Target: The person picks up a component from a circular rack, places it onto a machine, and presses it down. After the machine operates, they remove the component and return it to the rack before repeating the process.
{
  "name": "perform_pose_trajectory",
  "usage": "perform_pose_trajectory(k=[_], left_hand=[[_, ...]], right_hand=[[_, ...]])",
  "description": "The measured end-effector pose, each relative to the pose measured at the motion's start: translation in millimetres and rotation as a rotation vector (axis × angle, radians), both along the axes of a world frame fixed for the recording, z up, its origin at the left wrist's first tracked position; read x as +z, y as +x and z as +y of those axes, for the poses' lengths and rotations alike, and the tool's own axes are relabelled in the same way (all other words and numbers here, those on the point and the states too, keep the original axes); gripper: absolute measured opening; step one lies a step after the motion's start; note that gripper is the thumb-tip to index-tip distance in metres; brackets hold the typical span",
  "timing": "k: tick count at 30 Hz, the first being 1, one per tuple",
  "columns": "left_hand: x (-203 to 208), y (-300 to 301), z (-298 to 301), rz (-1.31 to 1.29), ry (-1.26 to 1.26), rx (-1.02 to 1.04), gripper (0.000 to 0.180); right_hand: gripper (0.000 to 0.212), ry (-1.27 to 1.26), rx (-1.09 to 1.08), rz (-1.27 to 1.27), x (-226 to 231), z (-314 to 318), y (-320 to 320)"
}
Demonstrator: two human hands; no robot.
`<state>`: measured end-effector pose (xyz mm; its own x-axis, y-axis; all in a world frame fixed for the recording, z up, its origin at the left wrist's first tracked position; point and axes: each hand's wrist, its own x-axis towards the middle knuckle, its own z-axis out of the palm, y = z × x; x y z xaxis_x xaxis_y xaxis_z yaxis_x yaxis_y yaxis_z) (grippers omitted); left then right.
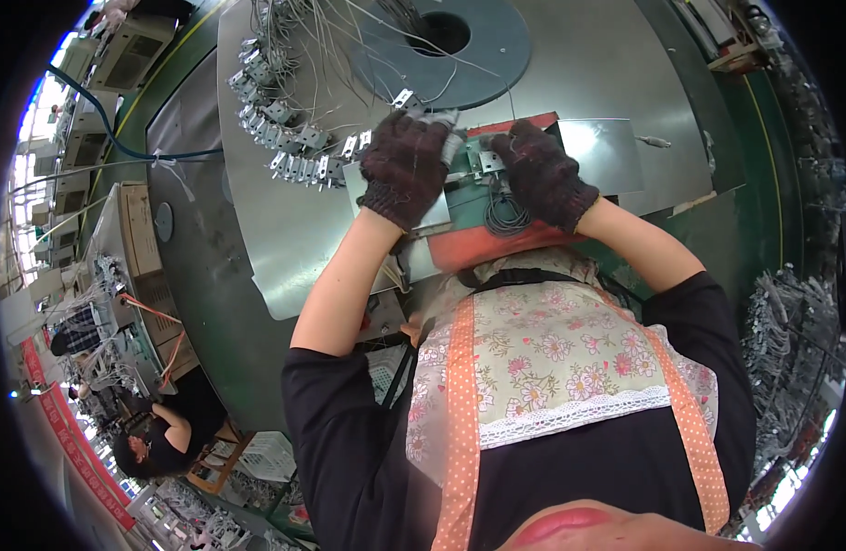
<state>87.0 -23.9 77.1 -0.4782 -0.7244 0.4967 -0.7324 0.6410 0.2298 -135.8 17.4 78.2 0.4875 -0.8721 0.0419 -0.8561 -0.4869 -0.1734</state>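
Observation:
Both my hands wear dark maroon knit gloves. My left hand (406, 167) is curled at the left of a green work fixture (467, 158), its greyish fingertips pressed together; what they hold, if anything, is hidden. My right hand (542, 176) bends its fingers down on the right end of a small silvery metal bracket (490, 163) with holes, lying between the hands. Just below the bracket sits a coil of thin grey cable (507, 217). Under the fixture is a red-orange pad (487, 246). A shiny metal plate (599, 156) lies right of my right hand.
A long curved row of similar metal brackets with wires (285, 138) lies on the metal tabletop (304, 253) at the left. Beyond my hands is a blue-grey disc (496, 60) with a central hole. A co-worker (180, 432) sits at the lower left. More wired parts hang at the right (790, 340).

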Motion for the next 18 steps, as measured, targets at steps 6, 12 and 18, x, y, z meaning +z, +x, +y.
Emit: perform_pose_trajectory(k=[6,12,18], left_hand=[[-10.7,-38.9,20.2,-0.314,0.154,-0.195,0.025],[-11.7,-59.1,27.2,-0.184,0.225,-0.168,0.027],[-9.9,-50.2,34.3,-0.314,0.147,-0.075,0.05]], right_hand=[[0.068,0.031,-0.029,-0.419,3.8,20.1,3.1],[0.086,-0.057,0.063,-0.48,-1.0,10.5,-14.8],[0.058,-0.221,0.062,-0.236,20.2,-10.8,-47.0]])
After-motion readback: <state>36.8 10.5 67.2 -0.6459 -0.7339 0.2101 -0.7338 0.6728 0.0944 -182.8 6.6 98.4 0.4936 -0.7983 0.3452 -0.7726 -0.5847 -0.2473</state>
